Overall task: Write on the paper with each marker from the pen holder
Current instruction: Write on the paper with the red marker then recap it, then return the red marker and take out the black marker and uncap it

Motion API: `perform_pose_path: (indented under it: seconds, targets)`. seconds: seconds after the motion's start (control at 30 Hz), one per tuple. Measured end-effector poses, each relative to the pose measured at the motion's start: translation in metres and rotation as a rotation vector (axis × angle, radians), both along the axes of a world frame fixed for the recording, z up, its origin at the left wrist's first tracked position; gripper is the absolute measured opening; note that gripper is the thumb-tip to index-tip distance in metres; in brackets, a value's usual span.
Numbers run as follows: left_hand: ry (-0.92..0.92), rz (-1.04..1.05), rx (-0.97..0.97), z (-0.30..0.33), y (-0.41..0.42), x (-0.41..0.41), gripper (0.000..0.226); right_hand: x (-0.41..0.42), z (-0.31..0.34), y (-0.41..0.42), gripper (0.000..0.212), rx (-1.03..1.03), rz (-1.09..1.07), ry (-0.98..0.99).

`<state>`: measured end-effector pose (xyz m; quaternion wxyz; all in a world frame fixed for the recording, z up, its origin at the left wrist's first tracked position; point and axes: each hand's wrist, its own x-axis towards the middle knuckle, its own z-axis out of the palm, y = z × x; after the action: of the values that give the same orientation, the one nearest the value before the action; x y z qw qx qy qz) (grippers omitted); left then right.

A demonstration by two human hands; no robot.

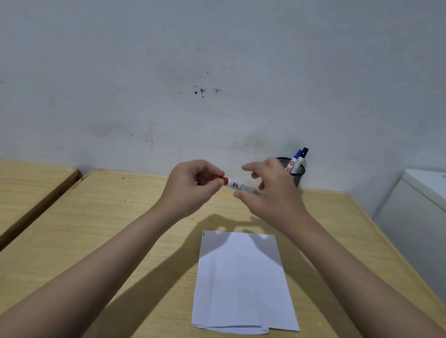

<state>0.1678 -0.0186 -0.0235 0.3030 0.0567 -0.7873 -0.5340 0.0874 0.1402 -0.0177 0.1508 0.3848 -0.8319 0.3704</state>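
A red-capped white marker [238, 185] is held level above the table. My left hand [191, 186] pinches its red cap end. My right hand [271, 193] hovers at the barrel with fingers spread; whether it touches is unclear because of blur. Below lies a white paper [242, 283] with a small red mark near its top left corner. A black mesh pen holder [297, 174] stands at the wall behind my right hand, partly hidden, with a blue marker [296, 157] and a black marker [304, 153] sticking out.
The wooden table [115, 240] runs up to a stained wall. A second table [8, 187] sits at the left across a narrow gap. A white cabinet [432, 212] stands at the right.
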Motion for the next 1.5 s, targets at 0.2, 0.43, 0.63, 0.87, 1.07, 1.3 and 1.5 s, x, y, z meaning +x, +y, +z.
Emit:
perform_pose_path:
  seconds: [0.2, 0.43, 0.63, 0.87, 1.07, 1.3, 1.5]
  targets:
    - [0.004, -0.051, -0.183, 0.019, 0.020, -0.007, 0.014, -0.002, 0.006, 0.010, 0.009, 0.071, 0.076, 0.147]
    - [-0.074, -0.032, -0.190, 0.009, 0.022, -0.024, 0.027, -0.052, 0.035, 0.034, 0.004, -0.307, -0.234, -0.008]
    - [-0.086, 0.029, -0.212, 0.001, 0.027, -0.091, 0.033, -0.119, 0.038, 0.039, 0.008, -0.356, -0.401, -0.127]
    - [-0.197, -0.018, -0.323, -0.014, 0.050, -0.168, 0.050, -0.166, 0.015, 0.028, 0.015, -0.106, -0.405, -0.322]
    - [-0.248, -0.025, -0.404, -0.032, 0.055, -0.193, 0.046, -0.179, -0.002, 0.026, 0.023, 0.037, -0.375, -0.449]
    - [-0.223, 0.025, -0.355, -0.036, 0.054, -0.207, 0.041, -0.193, -0.001, 0.032, 0.019, 0.000, -0.430, -0.352]
    - [-0.211, 0.042, -0.319, -0.036, 0.055, -0.209, 0.040, -0.205, 0.000, 0.035, 0.031, -0.083, -0.425, -0.233]
